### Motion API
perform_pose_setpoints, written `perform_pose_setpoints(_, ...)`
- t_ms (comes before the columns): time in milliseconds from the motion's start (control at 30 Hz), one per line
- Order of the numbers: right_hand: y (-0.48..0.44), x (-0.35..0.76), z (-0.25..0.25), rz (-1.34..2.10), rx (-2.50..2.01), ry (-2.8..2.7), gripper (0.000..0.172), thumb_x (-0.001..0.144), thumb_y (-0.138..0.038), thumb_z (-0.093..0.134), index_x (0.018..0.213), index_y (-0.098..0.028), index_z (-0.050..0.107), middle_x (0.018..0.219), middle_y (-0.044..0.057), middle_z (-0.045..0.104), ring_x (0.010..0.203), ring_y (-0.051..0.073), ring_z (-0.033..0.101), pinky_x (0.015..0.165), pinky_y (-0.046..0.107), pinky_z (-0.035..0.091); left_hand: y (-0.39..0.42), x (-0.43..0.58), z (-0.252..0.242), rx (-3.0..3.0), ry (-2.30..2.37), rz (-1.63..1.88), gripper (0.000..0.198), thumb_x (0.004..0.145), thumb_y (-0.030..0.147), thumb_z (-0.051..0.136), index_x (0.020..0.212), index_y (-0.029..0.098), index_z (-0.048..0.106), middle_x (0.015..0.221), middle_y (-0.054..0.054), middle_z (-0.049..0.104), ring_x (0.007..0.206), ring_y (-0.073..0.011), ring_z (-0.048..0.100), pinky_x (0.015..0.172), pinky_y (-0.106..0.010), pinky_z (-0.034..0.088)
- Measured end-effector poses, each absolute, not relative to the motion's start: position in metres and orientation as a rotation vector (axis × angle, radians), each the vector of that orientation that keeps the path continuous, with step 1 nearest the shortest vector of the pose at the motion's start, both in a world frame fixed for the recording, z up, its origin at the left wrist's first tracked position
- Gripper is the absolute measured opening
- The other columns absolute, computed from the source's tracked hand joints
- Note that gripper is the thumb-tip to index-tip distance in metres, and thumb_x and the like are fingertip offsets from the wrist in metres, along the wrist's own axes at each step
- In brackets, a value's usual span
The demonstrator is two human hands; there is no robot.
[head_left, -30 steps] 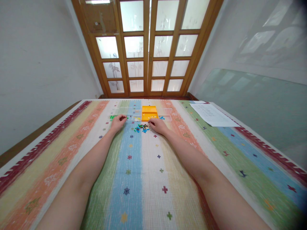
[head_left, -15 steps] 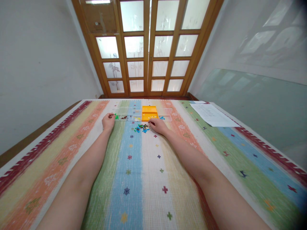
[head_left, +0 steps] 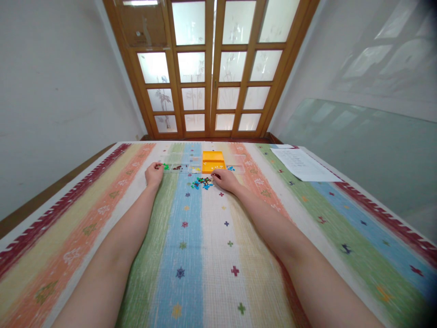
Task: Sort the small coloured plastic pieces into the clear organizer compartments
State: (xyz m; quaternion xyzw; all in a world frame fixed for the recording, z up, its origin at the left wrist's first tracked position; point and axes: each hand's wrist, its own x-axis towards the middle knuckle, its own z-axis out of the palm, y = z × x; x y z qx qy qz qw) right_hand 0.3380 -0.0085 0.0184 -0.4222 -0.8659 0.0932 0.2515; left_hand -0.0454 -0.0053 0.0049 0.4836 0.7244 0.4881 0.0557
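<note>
While the striped cloth on the bench [head_left: 208, 255] runs away from the person, a loose heap of mixed small pieces [head_left: 202, 183], blue, green and brown among them, lies on it in front of a row of open containers. The right hand [head_left: 223, 178] rests just beside the heap, fingers curled inward; how far they close, or whether they grip a piece, I cannot tell. The left hand [head_left: 154, 173] is at the row's left end, its fingers also bent in, their grip too small to make out. Beside them, clear compartments [head_left: 185, 170] hold green pieces [head_left: 166, 166], then brown ones [head_left: 177, 168], then yellow and white ones [head_left: 195, 169]. Next, an orange box [head_left: 206, 171], lid raised behind, contains whitish pieces [head_left: 215, 167]; a clear box [head_left: 239, 169] on its right holds blue ones [head_left: 231, 168]. Farther right lies printed paper [head_left: 302, 164]; beyond stand glazed doors [head_left: 210, 100].
</note>
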Motion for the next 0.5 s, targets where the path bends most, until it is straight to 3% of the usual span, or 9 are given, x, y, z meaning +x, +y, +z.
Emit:
perform_pose_setpoints(300, -0.009, 0.338, 0.019, 0.238, -1.161, -2.356, 0.022, 0.099, -0.025, 0.055, 0.104, -0.021, 0.076, 0.104, 0.007, 0.077, 0.094, 0.02, 0.067, 0.081, 0.027, 0.044, -0.006, -0.043, 0.006, 1.538, 2.17, 1.433, 0.027, 0.083, 0.036, 0.063, 0.1, 0.019, 0.077, 0.086, -0.005, 0.073, 0.082, -0.0223, 0.064, 0.076, -0.03, 0.045)
perform_pose_setpoints(500, -0.01, 0.337, 0.019, 0.218, -1.17, -2.371, 0.022, 0.1, -0.025, 0.055, 0.104, -0.021, 0.076, 0.102, 0.006, 0.077, 0.092, 0.02, 0.067, 0.078, 0.027, 0.042, -0.01, -0.021, 0.012, 1.817, 1.918, 1.336, 0.026, 0.087, 0.037, 0.061, 0.099, 0.02, 0.076, 0.084, -0.004, 0.073, 0.078, -0.0206, 0.063, 0.076, -0.03, 0.046)
